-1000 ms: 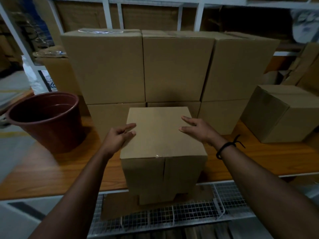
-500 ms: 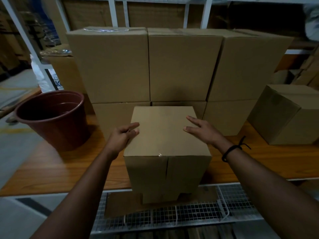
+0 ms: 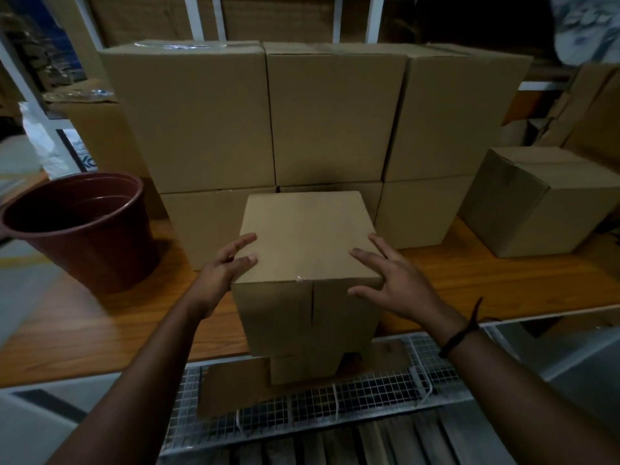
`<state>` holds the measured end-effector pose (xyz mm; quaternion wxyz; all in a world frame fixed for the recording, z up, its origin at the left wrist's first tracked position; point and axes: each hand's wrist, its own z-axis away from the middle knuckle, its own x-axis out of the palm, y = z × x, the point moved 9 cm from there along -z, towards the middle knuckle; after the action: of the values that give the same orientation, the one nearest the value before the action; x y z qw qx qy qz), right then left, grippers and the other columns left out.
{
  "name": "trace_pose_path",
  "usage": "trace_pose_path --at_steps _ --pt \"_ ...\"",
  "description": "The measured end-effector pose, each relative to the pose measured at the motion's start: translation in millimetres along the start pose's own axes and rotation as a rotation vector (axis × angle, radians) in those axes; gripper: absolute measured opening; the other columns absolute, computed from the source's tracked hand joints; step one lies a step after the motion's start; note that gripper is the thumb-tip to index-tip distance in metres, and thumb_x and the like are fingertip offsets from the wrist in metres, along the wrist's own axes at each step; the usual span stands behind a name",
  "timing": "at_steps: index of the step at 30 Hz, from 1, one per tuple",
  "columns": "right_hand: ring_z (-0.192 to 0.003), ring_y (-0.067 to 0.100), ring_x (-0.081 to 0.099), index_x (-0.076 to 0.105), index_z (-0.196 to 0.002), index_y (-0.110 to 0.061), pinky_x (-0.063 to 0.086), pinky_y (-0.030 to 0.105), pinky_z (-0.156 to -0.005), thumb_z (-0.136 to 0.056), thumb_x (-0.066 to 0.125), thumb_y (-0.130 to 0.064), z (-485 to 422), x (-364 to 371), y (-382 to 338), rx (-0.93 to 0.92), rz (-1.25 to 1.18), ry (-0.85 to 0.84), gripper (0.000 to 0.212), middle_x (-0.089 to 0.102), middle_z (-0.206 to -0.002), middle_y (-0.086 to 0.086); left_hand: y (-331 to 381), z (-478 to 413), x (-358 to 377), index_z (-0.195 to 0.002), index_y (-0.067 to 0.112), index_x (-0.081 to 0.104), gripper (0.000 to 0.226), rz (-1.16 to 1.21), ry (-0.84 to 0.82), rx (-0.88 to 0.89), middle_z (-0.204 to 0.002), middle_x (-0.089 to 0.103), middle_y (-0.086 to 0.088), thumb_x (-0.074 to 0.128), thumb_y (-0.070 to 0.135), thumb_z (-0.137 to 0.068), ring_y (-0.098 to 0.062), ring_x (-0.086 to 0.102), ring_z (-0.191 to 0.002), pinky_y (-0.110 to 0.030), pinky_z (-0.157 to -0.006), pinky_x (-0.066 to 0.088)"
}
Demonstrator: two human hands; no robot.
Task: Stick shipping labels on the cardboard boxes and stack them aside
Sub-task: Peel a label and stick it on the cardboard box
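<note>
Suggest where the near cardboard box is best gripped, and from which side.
Grip the near cardboard box by its two opposite side walls near the top edge, left hand from the left, right hand from the right. It stands upright, tall and flat-sided, probably too wide for one hand.

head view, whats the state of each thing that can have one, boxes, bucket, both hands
front box: closed, seam taped, no label visible on top
left hand: open, fingers on the box's left top edge
right hand: open, fingers spread at the box's right corner
stacked boxes: closed, two rows high
bucket: upright; inside too dark to tell
side box: closed, standing apart
</note>
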<state>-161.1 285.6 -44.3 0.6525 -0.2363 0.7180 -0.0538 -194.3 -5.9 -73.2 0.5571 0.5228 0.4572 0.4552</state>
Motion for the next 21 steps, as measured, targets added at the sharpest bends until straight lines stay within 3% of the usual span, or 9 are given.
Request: trace_pose_path --at_steps 3,5,7,8,11,13,15,17,21 --pt "-0.143 0.022 0.029 0.031 -0.145 -0.049 0.050 0.039 -0.097 -0.081 0.061 -0.064 -2.1 -0.6 2.7 -0.014 -0.025 0.059 0.073 -0.001 -0.161 -0.016 3.6 4.7 -5.5 -0.129 0.030 0.058 0.031 -0.012 0.130 0.098 -0.129 0.055 0.010 0.048 0.021 -0.101 -0.009 0.056 -0.111 -0.025 -0.081 0.050" --pt "-0.139 0.023 0.034 0.026 -0.146 -0.049 0.054 0.034 -0.090 -0.082 0.060 -0.062 1.8 2.1 4.0 -0.057 -0.008 0.098 0.074 -0.007 -0.161 -0.015 7.6 18.8 -12.6 -0.124 0.030 0.060 0.025 -0.073 0.253 0.244 -0.130 0.057 0.008 0.046 0.031 -0.102 -0.013 0.056 -0.118 -0.017 -0.079 0.051" --pt "-0.136 0.024 0.039 0.014 -0.146 -0.055 0.059 0.032 -0.078 -0.080 0.060 -0.062 12.6 2.9 3.2 -0.137 -0.015 0.168 0.081 -0.016 -0.161 -0.011 10.2 40.7 -13.1 -0.135 0.035 0.049 0.043 -0.211 0.309 0.432 -0.140 0.051 0.004 0.044 0.052 -0.096 -0.007 0.051 -0.127 -0.013 -0.085 0.049" --pt "-0.136 0.025 0.040 0.011 -0.146 -0.056 0.060 0.032 -0.073 -0.079 0.060 -0.062 20.3 3.2 2.9 -0.187 -0.026 0.215 0.084 -0.018 -0.161 -0.007 8.6 50.9 -9.1 -0.144 0.038 0.039 0.057 -0.318 0.286 0.527 -0.152 0.039 -0.003 0.044 0.060 -0.092 -0.005 0.044 -0.134 -0.013 -0.092 0.046" --pt "-0.131 0.029 0.040 0.012 -0.148 -0.053 0.053 0.025 -0.067 -0.077 0.067 -0.057 44.5 15.3 7.4 -0.299 -0.031 0.306 0.090 -0.014 -0.161 0.007 -13.0 67.6 9.3 -0.153 0.048 0.012 0.078 -0.752 0.155 0.695 -0.164 -0.014 -0.012 0.045 0.071 -0.086 -0.030 0.014 -0.149 -0.040 -0.104 0.039" --pt "-0.122 0.036 0.053 0.010 -0.149 -0.052 0.056 0.026 -0.059 -0.076 0.070 -0.055 50.0 34.2 14.0 -0.305 0.003 0.274 0.095 -0.014 -0.161 0.011 -29.5 69.5 12.0 -0.152 0.050 0.008 0.081 -0.887 0.139 0.725 -0.161 -0.022 -0.015 0.048 0.073 -0.085 -0.039 0.006 -0.147 -0.050 -0.100 0.037" --pt "-0.106 0.036 0.064 0.007 -0.148 -0.056 0.058 0.029 -0.054 -0.076 0.070 -0.056 46.2 51.7 22.5 -0.276 0.027 0.218 0.096 -0.013 -0.161 0.012 -43.6 63.7 12.4 -0.152 0.048 0.007 0.084 -0.939 0.126 0.693 -0.161 -0.020 -0.018 0.049 0.073 -0.084 -0.045 0.011 -0.145 -0.049 -0.095 0.041" --pt "-0.112 0.038 0.060 0.004 -0.146 -0.060 0.060 0.035 -0.066 -0.077 0.073 -0.051 37.2 64.4 28.9 -0.246 0.018 0.169 0.098 -0.003 -0.159 0.019 -57.2 53.7 11.5 -0.152 0.048 0.003 0.087 -0.973 0.103 0.615 -0.160 -0.011 -0.026 0.050 0.072 -0.083 -0.052 0.030 -0.137 -0.048 -0.091 0.048" --pt "-0.119 0.040 0.055 -0.002 -0.142 -0.065 0.056 0.042 -0.083 -0.080 0.078 -0.033 23.7 71.5 30.0 -0.201 -0.049 0.165 0.107 0.016 -0.153 0.026 -56.6 43.5 17.7 -0.153 0.047 -0.008 0.110 -0.966 0.116 0.565 -0.139 0.040 -0.040 0.075 0.038 -0.081 -0.041 0.067 -0.093 -0.043 -0.066 0.061"
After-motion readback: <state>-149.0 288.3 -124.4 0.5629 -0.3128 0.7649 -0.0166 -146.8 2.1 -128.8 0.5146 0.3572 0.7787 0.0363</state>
